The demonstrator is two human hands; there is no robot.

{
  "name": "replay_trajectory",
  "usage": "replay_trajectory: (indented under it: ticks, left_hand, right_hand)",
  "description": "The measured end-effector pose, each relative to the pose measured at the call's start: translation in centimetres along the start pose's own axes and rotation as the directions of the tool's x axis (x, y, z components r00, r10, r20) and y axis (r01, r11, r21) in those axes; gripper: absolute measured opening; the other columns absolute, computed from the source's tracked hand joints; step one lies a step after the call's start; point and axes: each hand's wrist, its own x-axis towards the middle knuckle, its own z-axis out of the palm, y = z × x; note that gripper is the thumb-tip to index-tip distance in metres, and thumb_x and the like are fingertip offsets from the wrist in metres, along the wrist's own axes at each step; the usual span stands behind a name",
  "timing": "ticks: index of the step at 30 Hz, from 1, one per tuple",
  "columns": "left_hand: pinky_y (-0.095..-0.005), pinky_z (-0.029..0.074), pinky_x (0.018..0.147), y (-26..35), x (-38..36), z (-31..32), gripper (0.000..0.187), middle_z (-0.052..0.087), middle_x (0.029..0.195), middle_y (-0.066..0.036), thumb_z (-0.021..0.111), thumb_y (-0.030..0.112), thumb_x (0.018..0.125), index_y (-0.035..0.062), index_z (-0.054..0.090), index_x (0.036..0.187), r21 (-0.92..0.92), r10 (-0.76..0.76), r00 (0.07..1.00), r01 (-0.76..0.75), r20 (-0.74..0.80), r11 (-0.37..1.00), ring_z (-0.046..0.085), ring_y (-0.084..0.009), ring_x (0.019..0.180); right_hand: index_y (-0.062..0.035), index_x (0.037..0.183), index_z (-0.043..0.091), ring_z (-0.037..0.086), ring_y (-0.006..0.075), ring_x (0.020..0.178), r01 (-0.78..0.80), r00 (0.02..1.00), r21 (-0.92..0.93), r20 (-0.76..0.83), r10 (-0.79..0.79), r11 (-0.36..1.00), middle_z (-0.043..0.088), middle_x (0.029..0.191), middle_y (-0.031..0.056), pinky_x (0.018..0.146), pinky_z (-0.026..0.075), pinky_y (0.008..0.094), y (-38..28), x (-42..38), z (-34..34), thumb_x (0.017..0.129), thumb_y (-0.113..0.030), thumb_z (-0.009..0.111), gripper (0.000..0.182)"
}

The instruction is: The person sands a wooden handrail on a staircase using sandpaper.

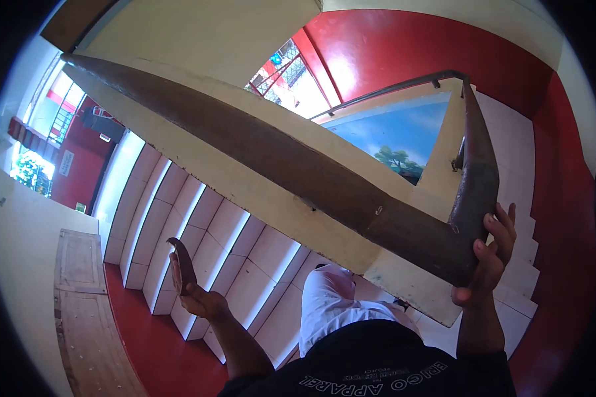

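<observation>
My left hand (208, 302) is raised over the stairs, its thumb pressed to a curled brown sheet (186, 264) that looks like sandpaper; the fingers are mostly hidden behind it. A dark brown metal handrail (271, 162) runs diagonally across the view on top of a cream low wall (198, 153). At the rail's lower right bend, my right hand (489, 264) curves its fingers round the outer side of the pipe and touches it. The rail's surface looks dull and scuffed, with a light mark near a joint.
White tiled steps (242, 255) descend to a red landing (155, 331) at the left, where a wooden panel (79, 264) leans. More steps (510, 165) rise at the right beside a red wall (417, 46). Behind the rail is a painted landscape mural (384, 135).
</observation>
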Motion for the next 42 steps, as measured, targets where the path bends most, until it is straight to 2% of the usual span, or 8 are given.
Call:
replay_trajectory:
  ticks: [8, 13, 18, 20, 24, 26, 38, 42]
  left_hand:
    - [-0.0451, 0.037, 0.112, -0.4, -1.8, -1.0, 0.057, 0.052, 0.14, -0.026, 0.035, 0.036, 0.108, -0.0122, 0.047, 0.137, 0.045, -0.073, 0.996, 0.075, -0.045, 0.996, 0.05, -0.0365, 0.132]
    - [-0.0459, 0.036, 0.113, 2.7, -2.3, 0.9, 0.058, 0.053, 0.139, -0.027, 0.034, 0.037, 0.108, -0.0115, 0.048, 0.136, -0.197, 0.078, 0.997, -0.075, 0.006, 0.978, 0.051, -0.0372, 0.132]
    - [-0.0561, 0.038, 0.108, 7.0, -2.3, 4.2, 0.045, 0.064, 0.124, -0.024, 0.037, 0.033, 0.107, 0.0008, 0.057, 0.131, -0.114, 0.408, 0.903, -0.395, 0.133, 0.912, 0.058, -0.0411, 0.124]
    - [-0.0559, 0.035, 0.112, 9.8, -2.1, 6.0, 0.038, 0.064, 0.128, -0.018, 0.042, 0.027, 0.105, 0.0044, 0.059, 0.13, -0.15, 0.576, 0.799, -0.557, 0.171, 0.817, 0.057, -0.0362, 0.127]
    - [-0.0539, 0.024, 0.119, 16.8, 0.0, 10.0, 0.034, 0.065, 0.131, -0.005, 0.054, 0.012, 0.094, 0.0096, 0.065, 0.126, -0.4, 0.867, 0.292, -0.795, 0.404, 0.455, 0.058, -0.0216, 0.127]
    - [-0.0535, 0.02, 0.12, 15.7, 3.4, 12.1, 0.032, 0.066, 0.13, -0.007, 0.053, 0.011, 0.095, 0.0097, 0.066, 0.125, -0.094, 0.735, 0.495, -0.797, 0.463, 0.597, 0.059, -0.0227, 0.126]
    - [-0.0646, 0.014, 0.116, 16.3, 2.8, 11.9, 0.034, 0.064, 0.134, -0.005, 0.055, 0.017, 0.094, 0.0121, 0.066, 0.126, -0.243, 0.727, 0.386, -0.765, 0.568, 0.596, 0.054, -0.0235, 0.132]
    - [-0.0608, 0.027, 0.115, 14.9, 6.4, 12.5, 0.037, 0.063, 0.135, -0.003, 0.063, 0.023, 0.089, 0.0154, 0.067, 0.125, 0.163, 0.619, 0.628, -0.752, 0.472, 0.639, 0.055, -0.0225, 0.13]
  right_hand:
    - [-0.0172, 0.135, 0.043, 0.041, 0.0439, 0.135, -0.001, 1.0, 0.006, 0.003, 0.001, 1.0, 0.043, 0.139, 0.0201, 0.114, 0.021, 0.0678, -0.2, 0.1, 0.1, 0.099, -0.067, 0.024, 0.064]
    - [-0.0156, 0.134, 0.043, 0.04, 0.0438, 0.135, -0.004, 1.0, 0.025, -0.018, 0.004, 1.0, 0.044, 0.139, 0.0208, 0.114, 0.022, 0.0657, -0.2, -0.1, 0.3, 0.099, -0.066, 0.024, 0.064]
    - [-0.0185, 0.13, 0.046, 0.042, 0.0446, 0.133, -0.036, 0.999, 0.052, -0.033, 0.038, 0.998, 0.047, 0.136, 0.0197, 0.113, 0.022, 0.0666, 0.0, -0.2, 0.5, 0.096, -0.07, 0.032, 0.063]
    - [-0.0173, 0.13, 0.046, 0.042, 0.0448, 0.132, -0.029, 0.999, 0.04, -0.035, 0.031, 0.999, 0.047, 0.136, 0.0199, 0.113, 0.022, 0.0662, -0.1, -0.4, 0.3, 0.096, -0.069, 0.032, 0.063]
    - [-0.0155, 0.128, 0.048, 0.044, 0.0451, 0.131, -0.004, 0.999, 0.01, -0.046, 0.005, 1.0, 0.049, 0.135, 0.0202, 0.113, 0.022, 0.0654, -0.2, -0.1, 0.5, 0.098, -0.066, 0.031, 0.061]
    - [-0.0153, 0.127, 0.048, 0.045, 0.045, 0.13, 0.001, 0.999, 0.001, -0.045, -0.001, 1.0, 0.05, 0.135, 0.0202, 0.114, 0.022, 0.0649, -0.1, 0.2, 0.4, 0.098, -0.065, 0.031, 0.059]
    - [-0.0159, 0.126, 0.051, 0.045, 0.0447, 0.131, -0.016, 0.998, 0.006, -0.057, 0.016, 1.0, 0.052, 0.134, 0.0186, 0.115, 0.02, 0.0638, -0.7, 0.4, 0.3, 0.099, -0.061, 0.038, 0.054]
    - [-0.0167, 0.127, 0.051, 0.045, 0.0439, 0.132, -0.018, 0.998, 0.009, -0.059, 0.018, 1.0, 0.051, 0.135, 0.0178, 0.115, 0.02, 0.0633, -0.6, 0.5, 0.4, 0.098, -0.06, 0.039, 0.053]
